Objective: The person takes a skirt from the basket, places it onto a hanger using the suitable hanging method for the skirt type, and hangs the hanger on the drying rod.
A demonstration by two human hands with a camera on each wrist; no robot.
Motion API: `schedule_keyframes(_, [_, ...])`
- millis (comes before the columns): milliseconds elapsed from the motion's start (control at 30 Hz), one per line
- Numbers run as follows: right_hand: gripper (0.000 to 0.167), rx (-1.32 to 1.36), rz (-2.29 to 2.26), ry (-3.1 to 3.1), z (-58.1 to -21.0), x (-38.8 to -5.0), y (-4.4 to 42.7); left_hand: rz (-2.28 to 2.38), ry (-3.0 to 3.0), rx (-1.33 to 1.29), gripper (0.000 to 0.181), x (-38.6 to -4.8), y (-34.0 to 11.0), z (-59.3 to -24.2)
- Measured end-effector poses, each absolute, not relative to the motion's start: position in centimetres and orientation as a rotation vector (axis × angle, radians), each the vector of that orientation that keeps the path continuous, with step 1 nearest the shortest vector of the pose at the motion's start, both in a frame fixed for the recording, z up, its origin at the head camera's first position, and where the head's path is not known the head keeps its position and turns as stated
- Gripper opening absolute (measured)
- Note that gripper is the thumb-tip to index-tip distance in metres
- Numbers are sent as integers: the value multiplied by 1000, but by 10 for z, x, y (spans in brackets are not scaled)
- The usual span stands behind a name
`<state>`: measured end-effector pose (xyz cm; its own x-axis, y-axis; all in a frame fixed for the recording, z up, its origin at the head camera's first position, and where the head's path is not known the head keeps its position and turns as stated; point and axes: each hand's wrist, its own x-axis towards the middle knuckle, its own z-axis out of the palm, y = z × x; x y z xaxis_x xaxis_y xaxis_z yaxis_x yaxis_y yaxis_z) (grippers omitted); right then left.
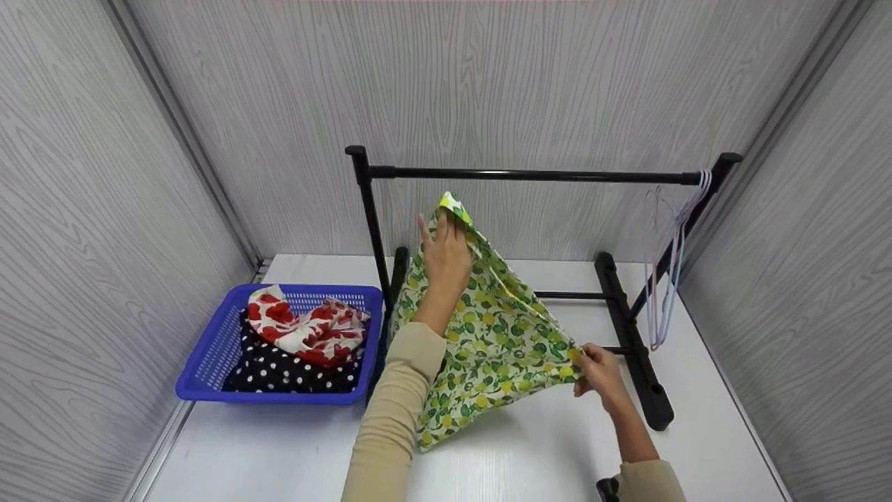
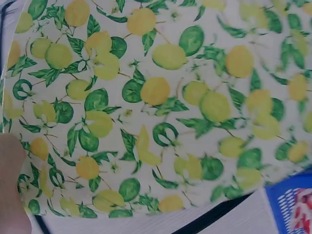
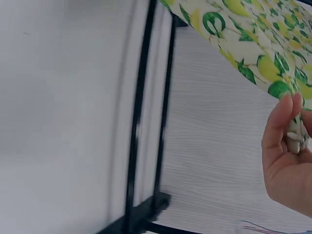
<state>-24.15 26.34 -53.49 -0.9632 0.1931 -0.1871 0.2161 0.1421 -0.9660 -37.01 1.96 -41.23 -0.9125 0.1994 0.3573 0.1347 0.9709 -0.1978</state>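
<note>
A white cloth with a lemon-and-leaf print is held up between both hands, in front of the black rack. My left hand is at its upper corner, the fingertips tucked under the folded edge; its thumb is hidden. In the left wrist view the cloth hangs across most of the picture, with part of the hand at the left edge. My right hand pinches the lower right corner. The right wrist view shows this right hand with thumb and fingers closed on the bunched cloth edge.
A blue plastic basket on the left holds a red-and-white cloth and a black polka-dot cloth. Behind the lemon print stands the black garment rack. Several thin hangers hang at its right end. The white table lies below.
</note>
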Motion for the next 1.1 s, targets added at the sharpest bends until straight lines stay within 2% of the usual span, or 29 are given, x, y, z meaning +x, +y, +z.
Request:
schedule_keyframes(167, [22,752,-2155,2351,-587,-235,253,365,-2790,-353,41,-372,30,-461])
schedule_keyframes(400, [22,897,-2179,2299,-621,-228,250,376,-2851,-414,37,-381,55,-502])
schedule_keyframes(500, [22,927,-2248,2177,-626,-227,252,401,-2734,-606,30,-391,68,-526])
schedule_keyframes(633, [19,923,-2287,2047,-630,-226,256,499,-2628,-951,27,-379,79,-538])
schedule_keyframes(700, [17,940,-2296,2005,-632,-225,258,335,-2655,-1071,23,-361,80,-534])
schedule_keyframes(767, [18,962,-2306,1970,-634,-223,261,34,-2614,-1104,18,-351,77,-546])
schedule_keyframes(833, [21,980,-2304,1940,-636,-222,263,-316,-2543,-1086,15,-342,68,-562])
schedule_keyframes(933, [29,1000,-2312,1886,-638,-220,265,-534,-2531,-902,14,-334,49,-585])
schedule_keyframes(1100, [36,1035,-2337,1795,-640,-220,270,-790,-2727,-252,18,-320,9,-620])
